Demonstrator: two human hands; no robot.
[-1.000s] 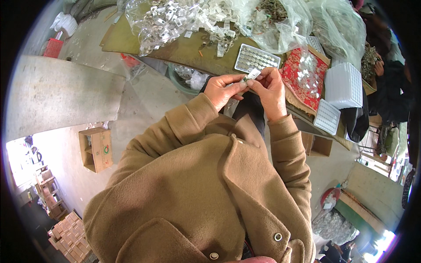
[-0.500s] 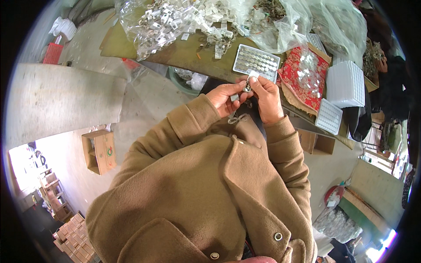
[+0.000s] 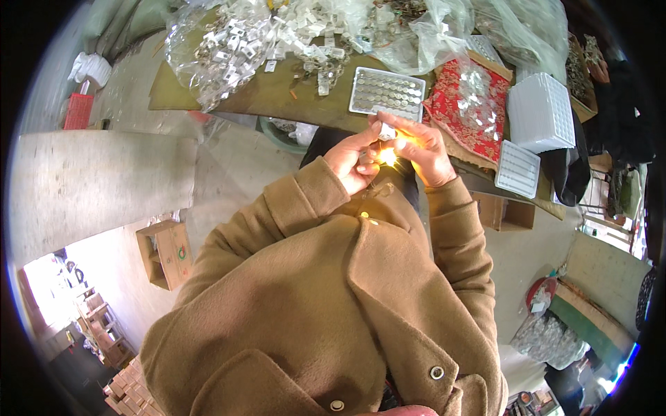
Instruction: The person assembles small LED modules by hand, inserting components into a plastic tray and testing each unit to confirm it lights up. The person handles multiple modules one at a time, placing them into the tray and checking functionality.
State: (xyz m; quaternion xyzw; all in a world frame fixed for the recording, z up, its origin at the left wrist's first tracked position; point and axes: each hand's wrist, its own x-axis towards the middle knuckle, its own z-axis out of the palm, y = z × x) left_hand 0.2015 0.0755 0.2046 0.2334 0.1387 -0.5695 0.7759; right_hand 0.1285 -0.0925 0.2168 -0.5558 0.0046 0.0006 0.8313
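Observation:
My two hands meet over the near edge of the table, fingers closed on a small white plastic battery case (image 3: 386, 132). My left hand (image 3: 351, 161) pinches it from the left. From the other side my right hand (image 3: 433, 157) grips it with thumb and bent fingers. Just below the case a bundle of small string lights (image 3: 388, 157) glows bright yellow, and the glare hides the fingertips there. Thin wire (image 3: 379, 187) hangs beneath my hands. Right beyond them lies a white tray (image 3: 352, 101) with rows of round silver button cells (image 3: 388, 89).
White plastic cases (image 3: 232, 59) pile up at the back left, beside clear bags (image 3: 444, 41). A red patterned cloth (image 3: 447, 104) carries shiny discs. Stacked white trays (image 3: 538, 118) and a single tray (image 3: 517, 169) stand right. Another person's hand (image 3: 598, 71) shows far right.
The string lights have come on, lighting my fingers yellow. My hands have turned the white case a little and stay close together. The whole view has shifted slightly.

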